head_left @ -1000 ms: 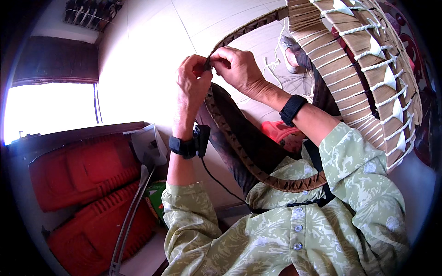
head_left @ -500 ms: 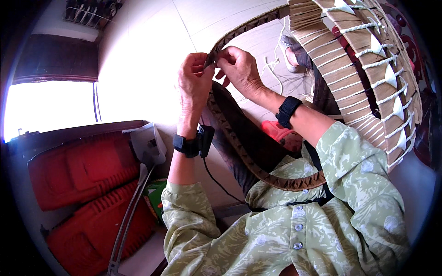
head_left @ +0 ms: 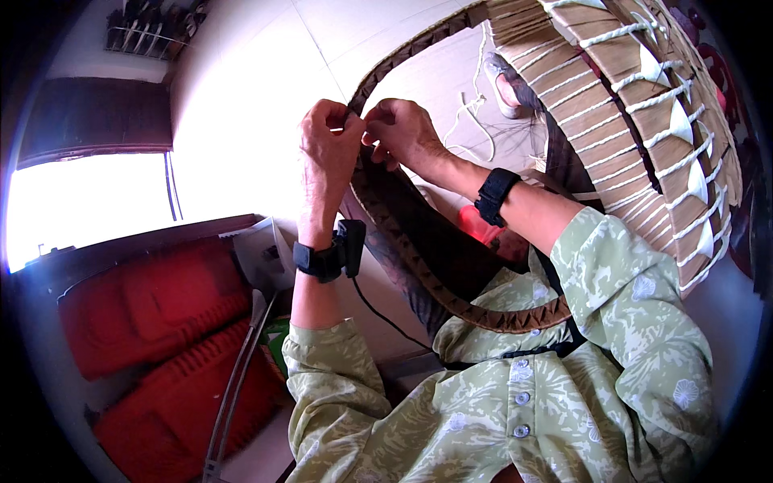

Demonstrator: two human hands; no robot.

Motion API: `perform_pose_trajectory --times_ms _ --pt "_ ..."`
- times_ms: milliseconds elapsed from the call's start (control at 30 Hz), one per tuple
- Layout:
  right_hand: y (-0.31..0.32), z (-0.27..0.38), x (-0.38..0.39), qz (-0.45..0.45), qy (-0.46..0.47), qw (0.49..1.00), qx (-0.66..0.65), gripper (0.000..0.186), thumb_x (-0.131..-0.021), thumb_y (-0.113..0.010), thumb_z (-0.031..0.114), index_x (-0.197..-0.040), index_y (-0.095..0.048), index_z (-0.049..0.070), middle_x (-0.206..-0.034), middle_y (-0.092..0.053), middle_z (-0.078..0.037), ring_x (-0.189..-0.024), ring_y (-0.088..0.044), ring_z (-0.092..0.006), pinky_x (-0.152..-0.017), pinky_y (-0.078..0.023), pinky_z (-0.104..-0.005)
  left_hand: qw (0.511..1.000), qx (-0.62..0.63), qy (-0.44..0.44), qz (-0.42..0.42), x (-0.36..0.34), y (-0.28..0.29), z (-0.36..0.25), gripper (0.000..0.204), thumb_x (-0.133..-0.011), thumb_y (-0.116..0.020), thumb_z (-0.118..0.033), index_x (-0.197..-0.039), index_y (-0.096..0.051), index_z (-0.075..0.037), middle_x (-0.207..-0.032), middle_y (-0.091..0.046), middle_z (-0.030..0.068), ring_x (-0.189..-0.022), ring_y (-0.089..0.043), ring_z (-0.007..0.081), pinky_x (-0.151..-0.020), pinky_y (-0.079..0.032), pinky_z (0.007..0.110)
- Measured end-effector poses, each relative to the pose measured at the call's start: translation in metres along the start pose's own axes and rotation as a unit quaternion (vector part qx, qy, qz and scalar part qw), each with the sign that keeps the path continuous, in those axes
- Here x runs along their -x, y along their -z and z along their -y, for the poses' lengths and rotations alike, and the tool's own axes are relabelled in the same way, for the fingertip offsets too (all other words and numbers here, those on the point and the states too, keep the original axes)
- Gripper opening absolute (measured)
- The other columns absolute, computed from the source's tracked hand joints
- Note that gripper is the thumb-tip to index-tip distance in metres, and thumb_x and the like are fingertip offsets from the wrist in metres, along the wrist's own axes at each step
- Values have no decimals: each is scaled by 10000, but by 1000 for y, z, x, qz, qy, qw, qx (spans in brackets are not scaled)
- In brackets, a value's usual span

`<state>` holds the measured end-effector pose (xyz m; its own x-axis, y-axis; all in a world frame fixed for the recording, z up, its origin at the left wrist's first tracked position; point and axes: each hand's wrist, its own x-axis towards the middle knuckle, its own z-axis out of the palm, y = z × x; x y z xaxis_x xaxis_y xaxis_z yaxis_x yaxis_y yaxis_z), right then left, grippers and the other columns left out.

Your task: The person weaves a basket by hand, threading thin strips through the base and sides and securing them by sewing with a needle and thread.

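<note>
A long brown braided strip with triangular folds curves from my lap up to the far left of its loop. My left hand pinches it at the loop's left side, thumb and fingers bent inward. Right beside it, my right hand is closed in a pinch, its fingertips close to the left thumb. Whatever lies between those right fingertips is too small to make out. The strip's far end runs to a large brown curved piece of flat strips, wrapped with white twisted cord, at the upper right.
Two red moulded pieces lie at the lower left, beside a grey-white strip. Loose white cord rests on the pale floor near a shoed foot. A red thing shows below my right forearm.
My hands sit slightly lower and further left in view, and the fingertips have shifted along the strip's edge. The surroundings have shifted a little with the view.
</note>
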<state>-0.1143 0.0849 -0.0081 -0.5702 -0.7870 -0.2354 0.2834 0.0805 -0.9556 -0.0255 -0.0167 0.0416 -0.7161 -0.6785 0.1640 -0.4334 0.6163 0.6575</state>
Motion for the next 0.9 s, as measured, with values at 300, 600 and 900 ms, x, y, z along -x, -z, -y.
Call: perform_pose_trajectory --times_ms 300,600,900 --pt "0 8 1 -12 49 999 -11 225 -912 -565 150 -952 -657 -52 -775 -699 -116 -562 -676 -164 -438 -552 -275 1000 -23 9 15 6 8 2 177 -815 -703 -110 -939 -697 16 -818 -734 119 -771 -708 182 -722 -553 309" --pt "4 1 -6 55 -57 976 -204 218 -907 -641 137 -1062 -634 -16 -887 -711 -87 -680 -691 -142 -522 -576 -254 1000 -5 14 -16 16 5 14 134 -833 -703 -96 -913 -668 5 -760 -696 77 -709 -668 128 -669 -535 278" --pt "2 -9 -20 88 -102 968 -212 132 -918 -667 110 -1041 -639 68 -879 -683 -33 -719 -685 -127 -573 -594 -257 996 72 -16 -48 20 0 17 175 -831 -695 -90 -973 -664 7 -848 -706 85 -753 -674 134 -704 -554 291"
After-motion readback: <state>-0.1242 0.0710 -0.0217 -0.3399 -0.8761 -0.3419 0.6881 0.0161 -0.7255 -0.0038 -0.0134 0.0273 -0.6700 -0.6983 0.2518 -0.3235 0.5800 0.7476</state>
